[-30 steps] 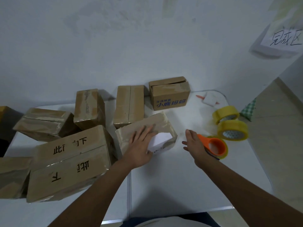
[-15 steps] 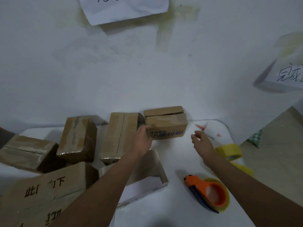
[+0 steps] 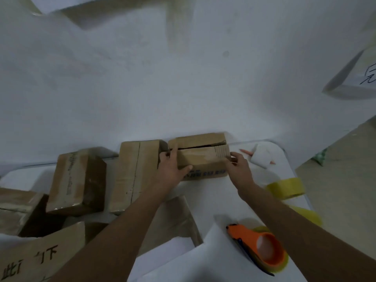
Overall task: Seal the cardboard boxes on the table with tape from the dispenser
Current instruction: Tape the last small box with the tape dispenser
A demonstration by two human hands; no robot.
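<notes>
A small cardboard box with blue print [image 3: 201, 159] stands at the back of the white table [image 3: 213, 200], its top flaps parted by a dark slit. My left hand [image 3: 173, 167] grips its left end, thumb across the front face. My right hand [image 3: 239, 166] holds its right end. The orange tape dispenser [image 3: 258, 249] with a yellow roll lies on the table near my right forearm, untouched.
Several taped cardboard boxes [image 3: 75, 180] crowd the left half, one long box [image 3: 136, 174] right beside the held one. An open-ended box [image 3: 173, 220] lies under my left forearm. Yellow tape rolls [image 3: 286, 188] and a white scrap [image 3: 262, 155] sit near the right edge.
My left hand left the open-ended box and went to the small printed box at the back. My right hand moved away from the dispenser and now holds that box's right end.
</notes>
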